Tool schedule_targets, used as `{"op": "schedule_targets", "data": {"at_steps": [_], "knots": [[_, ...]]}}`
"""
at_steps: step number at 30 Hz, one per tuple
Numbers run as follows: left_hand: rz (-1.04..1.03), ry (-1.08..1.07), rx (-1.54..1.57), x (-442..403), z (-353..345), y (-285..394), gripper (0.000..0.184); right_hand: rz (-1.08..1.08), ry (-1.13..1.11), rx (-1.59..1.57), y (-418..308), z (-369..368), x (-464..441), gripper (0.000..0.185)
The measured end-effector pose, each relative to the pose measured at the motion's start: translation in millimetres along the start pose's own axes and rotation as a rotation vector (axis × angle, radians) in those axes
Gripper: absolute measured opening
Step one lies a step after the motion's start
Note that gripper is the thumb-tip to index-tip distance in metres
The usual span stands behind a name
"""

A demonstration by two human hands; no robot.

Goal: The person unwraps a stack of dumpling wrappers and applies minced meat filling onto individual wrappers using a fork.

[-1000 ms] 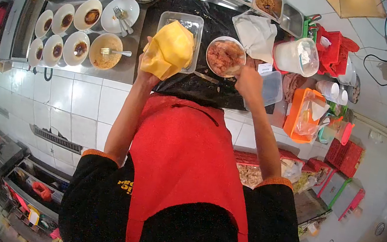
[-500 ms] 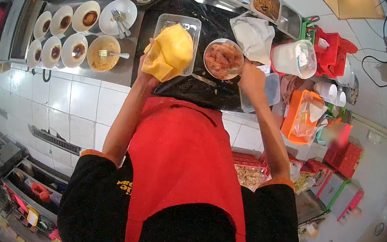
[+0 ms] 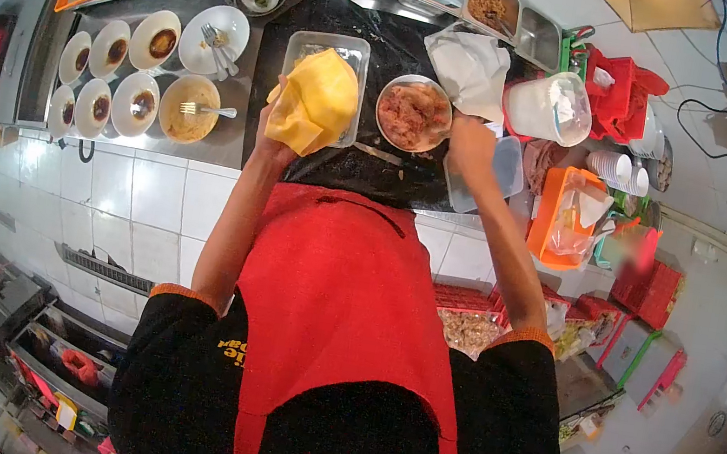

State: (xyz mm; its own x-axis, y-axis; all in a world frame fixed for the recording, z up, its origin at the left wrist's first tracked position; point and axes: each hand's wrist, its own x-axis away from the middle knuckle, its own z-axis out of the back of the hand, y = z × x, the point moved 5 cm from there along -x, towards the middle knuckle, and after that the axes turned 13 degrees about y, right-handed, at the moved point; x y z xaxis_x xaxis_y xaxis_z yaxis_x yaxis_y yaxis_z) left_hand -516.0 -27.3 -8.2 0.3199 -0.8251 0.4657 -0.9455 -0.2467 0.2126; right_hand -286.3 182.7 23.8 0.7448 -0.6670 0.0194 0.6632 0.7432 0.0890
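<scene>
My left hand [image 3: 275, 136] is closed around a stack of thin yellow dough wrappers [image 3: 318, 103], held above a metal tray [image 3: 362, 53]. The wrappers hang loosely over my fingers and hide most of them. To the right, a white bowl [image 3: 381, 128] holds pinkish minced meat [image 3: 414, 111]. My right hand [image 3: 469, 149] is closed at the bowl's right rim; whatever its fingers grip is hidden from above. A knife [image 3: 378, 151] lies on the black worktop in front of the bowl.
White bowls with dark sauce [image 3: 136, 104] stand at the left, by a plate with forks [image 3: 214, 40] and a bowl with a fork [image 3: 183, 123]. Metal food pans [image 3: 492, 7] line the back. A tub of white powder [image 3: 546, 107] and an orange basket [image 3: 558, 220] sit at the right.
The view has shifted slightly. The minced meat's surface looks more broken up, and my right hand has moved slightly at the bowl's rim. My left hand still holds the wrappers.
</scene>
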Motion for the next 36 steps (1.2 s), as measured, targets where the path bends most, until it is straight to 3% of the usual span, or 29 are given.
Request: {"op": "schedule_targets", "data": {"at_steps": [3,5,6,8,11,13,15,19,22,24,28,30,34,36], "knots": [[-0.001,0.039,-0.034,2,-3,-2,0.059,-0.081,0.090,-0.046,28,17,-3,0.006],[-0.054,0.071,-0.180,8,-13,-2,0.060,-0.135,0.223,-0.382,30,60,0,0.011],[-0.032,0.104,-0.175,4,-9,-5,0.062,-0.112,0.231,-0.403,24,75,-4,0.011],[0.036,0.067,-0.107,1,-26,-14,0.062,-0.103,0.161,-0.950,13,100,-4,0.021],[0.091,0.003,-0.114,-3,-49,-32,0.063,-0.144,0.177,-1.201,-21,128,1,0.021],[0.094,-0.049,-0.183,-2,-61,-39,0.064,-0.173,0.215,-1.193,-37,122,3,0.021],[0.146,-0.044,-0.258,1,-70,-46,0.066,-0.133,0.437,-1.229,-43,107,2,0.023],[0.104,-0.036,-0.206,2,-78,-43,0.067,-0.154,0.538,-1.349,-36,89,7,0.021],[0.018,-0.019,-0.258,2,-75,-33,0.064,-0.263,0.443,-1.367,-19,97,15,0.023],[-0.124,0.100,-0.450,0,-64,-27,0.059,-0.238,0.241,-1.456,-19,112,17,0.023],[-0.184,0.052,-0.593,13,-83,-25,0.056,-0.169,0.225,-1.411,-33,133,8,0.027],[-0.222,0.020,-0.601,15,-85,-24,0.057,-0.162,0.090,-1.445,-29,120,-1,0.029],[-0.155,0.014,-0.518,16,-80,-20,0.058,-0.153,0.041,-1.435,-28,125,-3,0.031],[-0.148,-0.064,-0.431,10,-81,-24,0.062,-0.088,0.256,-1.395,-37,138,1,0.033]]}}
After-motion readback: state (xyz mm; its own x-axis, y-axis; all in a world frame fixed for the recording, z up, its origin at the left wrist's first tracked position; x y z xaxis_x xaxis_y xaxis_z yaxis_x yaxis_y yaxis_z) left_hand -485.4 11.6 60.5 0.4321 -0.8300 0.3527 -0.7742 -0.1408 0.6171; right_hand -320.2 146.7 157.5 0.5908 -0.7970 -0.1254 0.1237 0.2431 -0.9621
